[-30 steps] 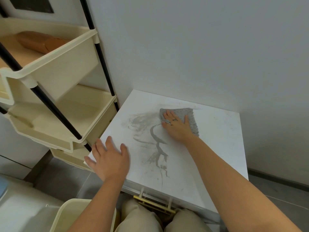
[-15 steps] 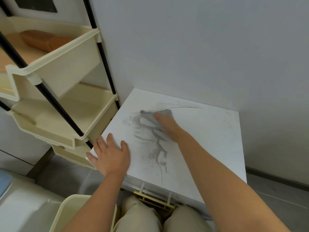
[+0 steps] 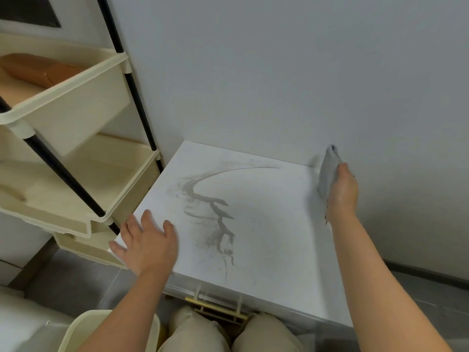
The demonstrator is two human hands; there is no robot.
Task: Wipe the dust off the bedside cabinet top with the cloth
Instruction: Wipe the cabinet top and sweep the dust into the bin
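The white bedside cabinet top [image 3: 274, 224] fills the centre, marked with grey dust streaks [image 3: 215, 219] and a thin curved trail running toward the back right. My right hand [image 3: 341, 193] is at the cabinet's far right edge, near the wall, gripping the grey cloth [image 3: 328, 168], which is bunched and sticks up above my fingers. My left hand [image 3: 147, 241] lies flat with fingers spread on the front left corner of the top.
A cream tiered shelf rack [image 3: 76, 138] with black poles stands close on the left, a brown item on its top tier. A cream bin [image 3: 83, 331] sits by my knees. The cabinet's gold drawer handle [image 3: 215, 311] is at the front. The grey wall is directly behind.
My right hand swept the cloth from the dusty middle-left across to the far right edge, leaving a curved trail. The left hand stayed put.
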